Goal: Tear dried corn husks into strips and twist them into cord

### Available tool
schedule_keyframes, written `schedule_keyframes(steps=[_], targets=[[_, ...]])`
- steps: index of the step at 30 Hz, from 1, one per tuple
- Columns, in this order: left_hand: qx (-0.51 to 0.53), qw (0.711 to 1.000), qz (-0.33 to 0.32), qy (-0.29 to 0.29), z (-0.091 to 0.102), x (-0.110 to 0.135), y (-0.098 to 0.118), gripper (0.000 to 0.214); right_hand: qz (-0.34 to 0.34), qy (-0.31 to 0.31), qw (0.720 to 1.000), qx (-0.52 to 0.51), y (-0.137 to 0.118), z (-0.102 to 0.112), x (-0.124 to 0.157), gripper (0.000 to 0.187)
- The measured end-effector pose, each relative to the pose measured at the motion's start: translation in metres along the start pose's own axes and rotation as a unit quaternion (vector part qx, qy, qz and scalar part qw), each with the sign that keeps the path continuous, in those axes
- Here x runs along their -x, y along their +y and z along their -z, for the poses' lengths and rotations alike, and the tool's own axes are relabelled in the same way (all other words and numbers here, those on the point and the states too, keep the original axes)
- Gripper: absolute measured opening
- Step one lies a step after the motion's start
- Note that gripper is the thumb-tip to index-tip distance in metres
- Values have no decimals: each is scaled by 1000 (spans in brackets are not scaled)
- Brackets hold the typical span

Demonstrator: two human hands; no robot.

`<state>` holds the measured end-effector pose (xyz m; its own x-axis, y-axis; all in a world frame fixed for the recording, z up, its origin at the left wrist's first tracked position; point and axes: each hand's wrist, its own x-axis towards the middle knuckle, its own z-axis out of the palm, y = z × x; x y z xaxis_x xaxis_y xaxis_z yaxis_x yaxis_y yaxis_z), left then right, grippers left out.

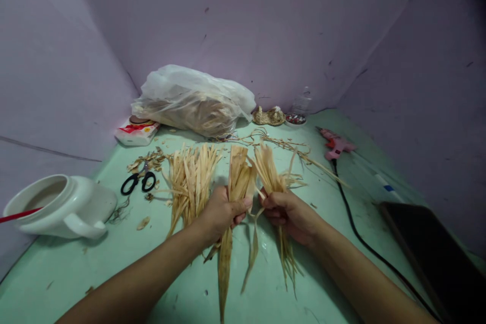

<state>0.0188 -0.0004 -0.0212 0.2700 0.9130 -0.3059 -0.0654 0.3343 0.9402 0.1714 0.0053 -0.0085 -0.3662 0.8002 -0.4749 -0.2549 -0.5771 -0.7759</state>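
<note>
Closely, our left hand [224, 210] grips a flat, tan bundle of dried leaf strips [238, 174], while our right hand [290, 212], fingertips pinched on a thin straw-coloured strip [253, 245] dangling between both grips, overlaps a finely shredded pale bundle [268, 164], though we cannot tell whether it holds that too. Just left of our left grip lies a shredded straw-coloured heap [193, 172], with black-handled scissors [129, 184] farther left; beyond both grips sits a translucent white plastic bag [197, 96], and right of them a pink glue gun [337, 144].
</note>
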Motion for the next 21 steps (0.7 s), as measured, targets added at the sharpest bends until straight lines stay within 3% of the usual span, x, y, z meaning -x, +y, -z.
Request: schedule_keyframes(steps=[8, 11, 14, 17, 19, 21], targets=[[14, 999, 19, 31, 1, -1, 1, 30, -1, -67, 994, -89, -53, 27, 24, 3], [17, 999, 15, 28, 2, -2, 0, 31, 50, -18, 992, -115, -75, 40, 44, 3], [18, 999, 7, 30, 2, -2, 0, 33, 135, 54, 978, -151, -92, 48, 64, 21], [25, 999, 7, 36, 1, -3, 1, 29, 159, 72, 973, -153, -95, 48, 68, 24], [31, 999, 10, 37, 1, -3, 1, 28, 118, 62, 985, -107, -85, 42, 59, 6], [41, 999, 11, 34, 1, -3, 1, 28, 47, 70, 996, -31, -66, 31, 43, 17]])
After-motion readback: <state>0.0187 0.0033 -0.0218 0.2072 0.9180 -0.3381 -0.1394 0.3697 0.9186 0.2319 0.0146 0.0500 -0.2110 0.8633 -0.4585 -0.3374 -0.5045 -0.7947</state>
